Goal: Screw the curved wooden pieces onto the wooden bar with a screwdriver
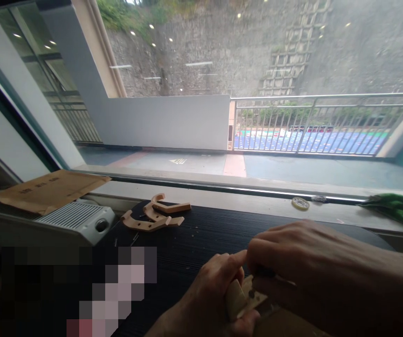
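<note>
At the lower middle, my left hand [210, 288] is closed around a pale wooden piece [237, 298] with dark holes in its side. My right hand [289, 255] is curled just above and to the right of it, close against the wood. Something dark [266, 271] shows under the right fingers, mostly hidden, so its kind cannot be made out. Several curved wooden pieces [152, 223] with drilled holes lie together on the black tabletop [208, 224], with a few thin pins or screws [135, 238] near them.
A brown paper envelope [54, 187] rests on a white ventilated box [82, 220] at left. On the sill are a roll of tape [300, 203] and a green cloth [394, 208]. The window [201, 56] stands behind the table. A blurred-out patch covers the lower left.
</note>
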### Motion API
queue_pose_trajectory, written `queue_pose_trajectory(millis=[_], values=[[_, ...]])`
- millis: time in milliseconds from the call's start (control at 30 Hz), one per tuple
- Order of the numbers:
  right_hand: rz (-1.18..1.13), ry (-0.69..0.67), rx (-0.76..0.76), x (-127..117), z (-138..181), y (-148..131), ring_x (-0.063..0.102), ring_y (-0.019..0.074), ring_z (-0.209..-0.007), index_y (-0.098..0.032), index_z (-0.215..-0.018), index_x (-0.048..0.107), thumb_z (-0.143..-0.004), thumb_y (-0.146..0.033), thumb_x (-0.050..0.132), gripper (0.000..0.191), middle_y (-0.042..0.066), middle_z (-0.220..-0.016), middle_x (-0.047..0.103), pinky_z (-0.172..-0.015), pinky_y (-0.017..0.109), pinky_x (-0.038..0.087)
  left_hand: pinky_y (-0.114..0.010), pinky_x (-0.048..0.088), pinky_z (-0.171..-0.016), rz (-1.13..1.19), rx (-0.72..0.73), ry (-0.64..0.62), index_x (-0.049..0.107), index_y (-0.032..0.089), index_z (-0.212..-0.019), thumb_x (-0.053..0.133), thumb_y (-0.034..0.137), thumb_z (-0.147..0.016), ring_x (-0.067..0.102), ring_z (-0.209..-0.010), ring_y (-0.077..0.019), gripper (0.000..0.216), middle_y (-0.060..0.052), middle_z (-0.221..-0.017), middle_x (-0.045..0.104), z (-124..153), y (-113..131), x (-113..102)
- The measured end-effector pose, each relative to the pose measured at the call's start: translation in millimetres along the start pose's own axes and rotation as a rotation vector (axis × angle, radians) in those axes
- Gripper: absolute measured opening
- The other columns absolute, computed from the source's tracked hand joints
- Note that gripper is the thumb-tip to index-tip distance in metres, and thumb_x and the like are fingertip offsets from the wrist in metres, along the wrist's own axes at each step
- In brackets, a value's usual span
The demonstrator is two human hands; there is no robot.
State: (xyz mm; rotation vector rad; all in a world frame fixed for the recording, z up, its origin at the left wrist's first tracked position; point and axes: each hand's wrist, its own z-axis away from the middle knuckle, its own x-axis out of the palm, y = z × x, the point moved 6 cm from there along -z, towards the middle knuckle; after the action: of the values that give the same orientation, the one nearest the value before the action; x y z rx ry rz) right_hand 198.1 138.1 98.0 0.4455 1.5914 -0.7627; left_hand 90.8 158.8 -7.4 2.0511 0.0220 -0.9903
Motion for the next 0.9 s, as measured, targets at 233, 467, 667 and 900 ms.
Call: queue_pose_trajectory(millis=[233,467,667,900], values=[[0.051,0.056,0.061,1,10,14,0.051,0.0111,-0.058,-0.023,-0.077,0.055,-0.087,-0.022,0.054,0.010,-0.004,-0.070,0.059,-0.050,0.025,0.029,-0.029,0.046,-0.078,-0.009,-0.002,0.032,0.040,0.027,-0.125,0.069,0.011,-0.057,0.053,-0.078,-0.0152,0.076,0.002,-0.087,0.056,4,-1,-1],[0.027,0.014,0.100,13,9,15,0.052,0.0116,-0.060,-0.025,-0.079,0.052,-0.088,-0.023,0.053,0.009,-0.005,-0.072,0.060,-0.050,0.026,0.028,-0.032,0.046,-0.082,0.003,0.028,0.025,0.039,0.022,-0.125,0.070,0.012,-0.058,0.055,-0.079,-0.0158,0.075,-0.001,-0.089,0.057,4,-5,1],[0.027,0.004,0.113,13,7,14,0.052,0.0121,-0.059,-0.025,-0.079,0.052,-0.089,-0.023,0.051,0.010,-0.005,-0.072,0.060,-0.049,0.027,0.028,-0.030,0.046,-0.080,0.016,0.020,0.029,0.040,0.023,-0.125,0.071,0.011,-0.057,0.055,-0.080,-0.0156,0.075,0.000,-0.090,0.058,3,-5,3],[0.082,0.029,0.082,12,2,13,0.051,0.0119,-0.057,-0.024,-0.077,0.051,-0.087,-0.020,0.051,0.011,-0.005,-0.071,0.058,-0.048,0.027,0.027,-0.030,0.047,-0.078,0.011,0.043,0.028,0.040,0.024,-0.125,0.069,0.012,-0.057,0.055,-0.079,-0.0155,0.075,0.000,-0.090,0.057,3,-2,-1]])
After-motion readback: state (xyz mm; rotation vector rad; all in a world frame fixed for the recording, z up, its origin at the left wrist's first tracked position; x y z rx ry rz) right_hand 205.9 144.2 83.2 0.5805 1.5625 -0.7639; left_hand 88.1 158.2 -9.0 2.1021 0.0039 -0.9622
